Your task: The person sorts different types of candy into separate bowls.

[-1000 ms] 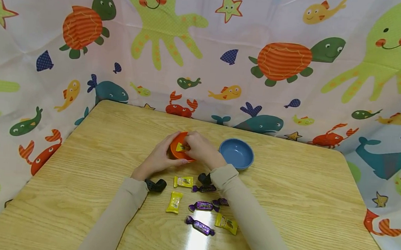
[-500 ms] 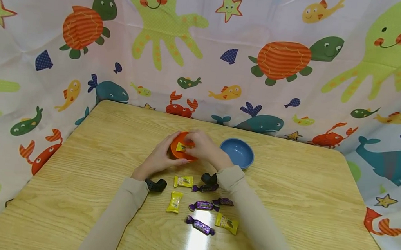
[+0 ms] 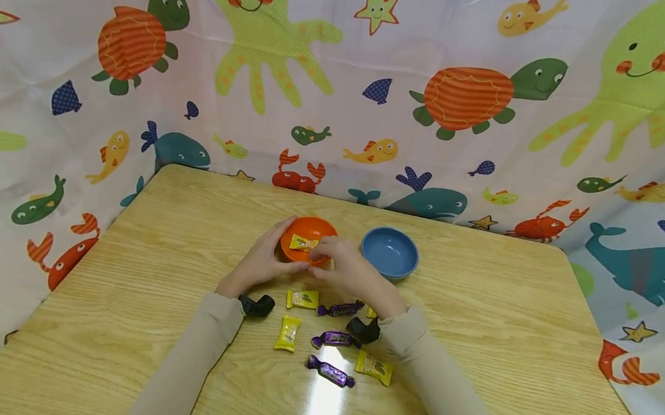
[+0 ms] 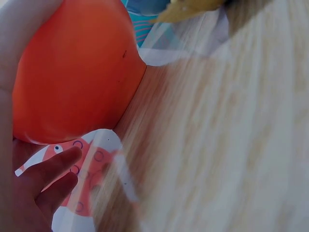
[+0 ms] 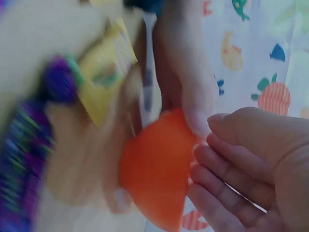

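Observation:
My left hand (image 3: 260, 260) holds the orange bowl (image 3: 317, 226) by its left side, thumb along the near side and fingers round the far side. A yellow-wrapped candy (image 3: 302, 243) lies inside that bowl. Over the bowl's right rim is my right hand (image 3: 351, 267), its fingers loosely bent with nothing between them. In the right wrist view its fingertips are close to the rim of the orange bowl (image 5: 157, 174); whether they touch I cannot tell. The left wrist view shows the outer wall of the orange bowl (image 4: 82, 72) close up.
A blue bowl (image 3: 390, 252) stands right of the orange one. Nearer me lie yellow candies (image 3: 302, 299) and purple twist-wrapped candies (image 3: 330, 371), some partly hidden by the right wrist. Black wrist cameras (image 3: 257, 306) sit under both wrists. A printed curtain (image 3: 339, 117) surrounds the wooden table (image 3: 493, 324).
My right hand has let go of the yellow candy and drawn back right and toward me, leaving it in the orange bowl. My left hand keeps its hold on the bowl.

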`<state>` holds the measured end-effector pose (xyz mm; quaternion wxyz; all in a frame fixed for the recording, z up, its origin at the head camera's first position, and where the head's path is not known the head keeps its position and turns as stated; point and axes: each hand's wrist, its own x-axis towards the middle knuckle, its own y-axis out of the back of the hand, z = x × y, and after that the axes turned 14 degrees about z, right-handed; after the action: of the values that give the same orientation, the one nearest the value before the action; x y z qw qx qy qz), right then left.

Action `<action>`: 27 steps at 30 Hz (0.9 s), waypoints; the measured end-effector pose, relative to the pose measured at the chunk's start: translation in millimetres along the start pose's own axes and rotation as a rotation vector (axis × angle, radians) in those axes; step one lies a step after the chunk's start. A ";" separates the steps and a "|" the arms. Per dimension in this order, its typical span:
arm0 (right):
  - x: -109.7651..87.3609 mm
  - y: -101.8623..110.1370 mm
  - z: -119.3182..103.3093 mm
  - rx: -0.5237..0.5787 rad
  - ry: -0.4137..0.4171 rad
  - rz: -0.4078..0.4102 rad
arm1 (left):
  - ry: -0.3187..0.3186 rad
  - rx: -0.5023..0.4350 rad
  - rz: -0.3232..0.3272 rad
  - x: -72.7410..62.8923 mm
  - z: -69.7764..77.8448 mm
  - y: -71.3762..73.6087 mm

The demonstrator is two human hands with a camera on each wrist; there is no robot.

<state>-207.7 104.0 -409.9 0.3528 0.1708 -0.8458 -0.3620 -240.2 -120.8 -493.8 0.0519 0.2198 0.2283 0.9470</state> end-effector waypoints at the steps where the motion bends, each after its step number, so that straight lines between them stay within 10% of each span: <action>1: -3.9 -0.8 -2.1 -0.008 0.003 0.011 | -0.004 -0.003 -0.001 0.1 0.3 0.1; 10: -26.0 -7.3 -11.3 0.015 0.007 0.087 | -0.011 -0.014 -0.001 -0.2 0.6 0.4; 27: -42.2 -36.5 -17.2 -0.067 -0.009 -0.076 | 0.011 0.027 0.004 -1.2 2.0 0.1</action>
<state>-164.8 93.7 -448.2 0.3404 0.1893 -0.8278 -0.4039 -238.2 -120.3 -492.6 0.0459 0.2155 0.2411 0.9452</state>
